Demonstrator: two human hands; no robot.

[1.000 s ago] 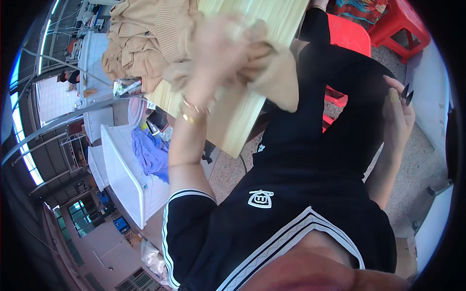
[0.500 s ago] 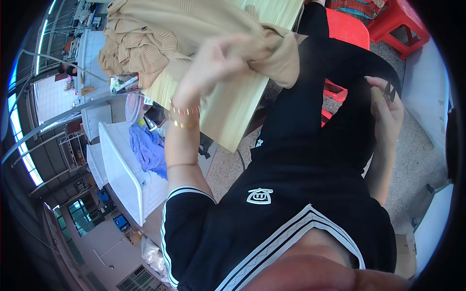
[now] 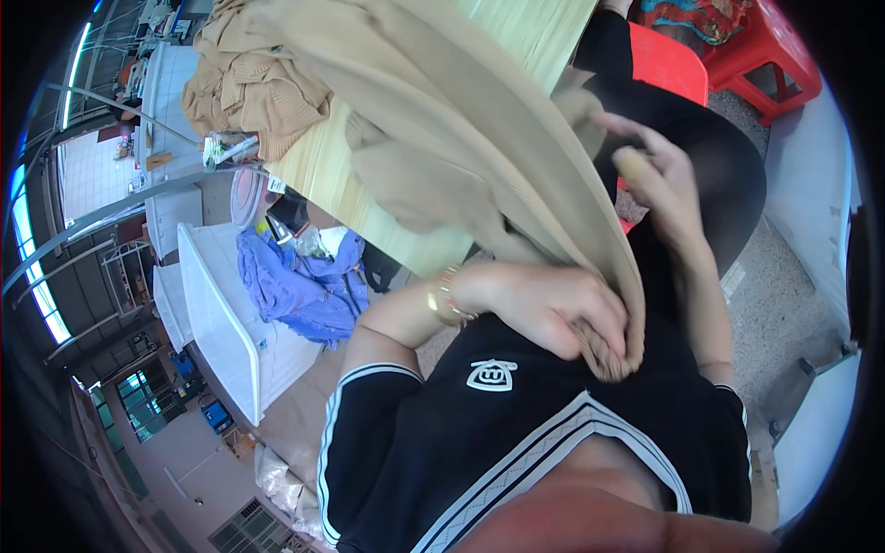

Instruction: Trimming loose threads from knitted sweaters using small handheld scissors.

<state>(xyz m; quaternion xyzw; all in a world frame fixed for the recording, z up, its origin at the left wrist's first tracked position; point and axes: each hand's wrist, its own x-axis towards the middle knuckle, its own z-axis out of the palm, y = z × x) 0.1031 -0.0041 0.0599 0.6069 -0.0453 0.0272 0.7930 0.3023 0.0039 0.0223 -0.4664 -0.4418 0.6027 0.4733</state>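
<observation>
My left hand (image 3: 553,313) is closed on the bunched end of a tan knitted garment (image 3: 479,157), pulled down against my black shirt. The cloth stretches from my fist up across the light wooden table (image 3: 332,175). My right hand (image 3: 659,184) hovers beside the stretched cloth with fingers spread, a plaster on one fingertip, and holds nothing. A gold bracelet (image 3: 444,297) sits on my left wrist.
A pile of more tan knitwear (image 3: 249,83) lies on the far part of the table. A white tub (image 3: 221,332) with blue cloth (image 3: 295,281) stands on the floor to the left. Red plastic stools (image 3: 728,46) stand at the upper right.
My left hand has dragged the tan garment off the table down to my chest. My right hand has risen from my side toward the cloth.
</observation>
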